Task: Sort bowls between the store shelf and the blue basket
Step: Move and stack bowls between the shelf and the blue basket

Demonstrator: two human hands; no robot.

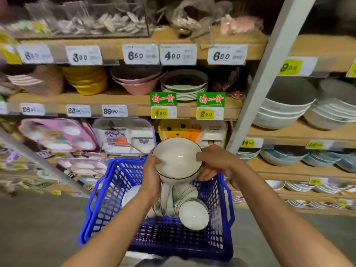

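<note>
A white bowl with a dark rim (176, 157) is held above the blue basket (107, 205), its inside facing me. My left hand (152, 172) grips its left edge and my right hand (213, 160) grips its right edge. Inside the basket lie several more white bowls with green leaf prints (179, 197), tipped on their sides in a row, the nearest one (193, 214) showing its white inside. Another white bowl (131, 195) lies at the basket's left, partly hidden by my left forearm.
The store shelf (123, 99) ahead carries yellow bowls (86, 79), pink bowls (136, 83) and stacked plates (184, 87) behind price tags. A white upright post (267, 74) divides it from a right section with large white bowls (285, 108). Grey floor lies around the basket.
</note>
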